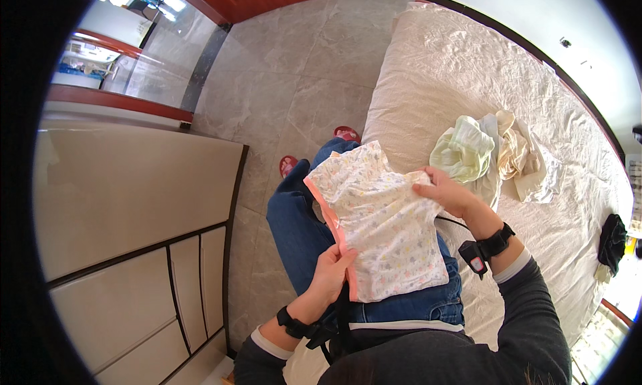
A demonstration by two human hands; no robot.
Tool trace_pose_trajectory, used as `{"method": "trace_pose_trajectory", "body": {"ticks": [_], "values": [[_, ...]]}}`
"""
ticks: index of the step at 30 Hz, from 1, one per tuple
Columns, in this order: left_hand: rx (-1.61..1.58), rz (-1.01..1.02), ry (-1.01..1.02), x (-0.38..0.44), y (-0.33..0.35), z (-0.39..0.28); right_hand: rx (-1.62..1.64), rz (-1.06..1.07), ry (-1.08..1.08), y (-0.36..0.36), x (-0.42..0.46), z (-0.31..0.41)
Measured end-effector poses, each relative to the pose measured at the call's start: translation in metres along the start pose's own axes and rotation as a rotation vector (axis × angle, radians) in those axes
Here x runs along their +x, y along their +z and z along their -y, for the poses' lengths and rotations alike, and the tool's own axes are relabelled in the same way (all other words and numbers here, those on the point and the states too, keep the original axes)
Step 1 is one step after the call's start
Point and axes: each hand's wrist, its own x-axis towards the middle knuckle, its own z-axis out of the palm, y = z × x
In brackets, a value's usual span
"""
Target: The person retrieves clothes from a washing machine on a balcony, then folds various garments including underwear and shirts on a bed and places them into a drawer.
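A small white baby top (386,224) with a printed pattern and a coral-pink trimmed edge is spread over my lap. My left hand (333,272) pinches the pink trim along its left side. At the upper right of the garment, my right hand (444,192) grips the fabric, thumb on top. A tiny bow sits on the trim between the hands. Beneath the top are my blue jeans (288,229). Beside my right hand, a pale green cloth garment (461,149) lies crumpled on the bed.
The bed (421,74) with a wrinkled cream sheet fills the right side. More crumpled cream clothes (521,159) lie on it, and a black item (612,244) is at its far right. A beige cabinet (140,194) stands at the left, above a grey tiled floor (281,84).
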Motion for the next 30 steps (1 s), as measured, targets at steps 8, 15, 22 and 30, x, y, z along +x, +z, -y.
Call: {"method": "trace_pose_trajectory", "body": {"ticks": [8, 15, 22, 30], "values": [[0.163, 0.097, -0.057, -0.012, -0.007, 0.004, 0.085, -0.293, -0.003, -0.013, -0.001, -0.040], [0.426, 0.065, -0.078, -0.006, -0.016, -0.018, -0.907, -0.528, -0.525, 0.015, -0.044, -0.024], [1.385, 0.238, 1.055, -0.030, -0.011, -0.043, -1.367, 0.061, -0.789, 0.027, -0.130, -0.021], [1.605, 0.506, 1.190, -0.038, -0.011, -0.046, -1.384, 0.203, -0.877, 0.020, -0.116, -0.020]]}}
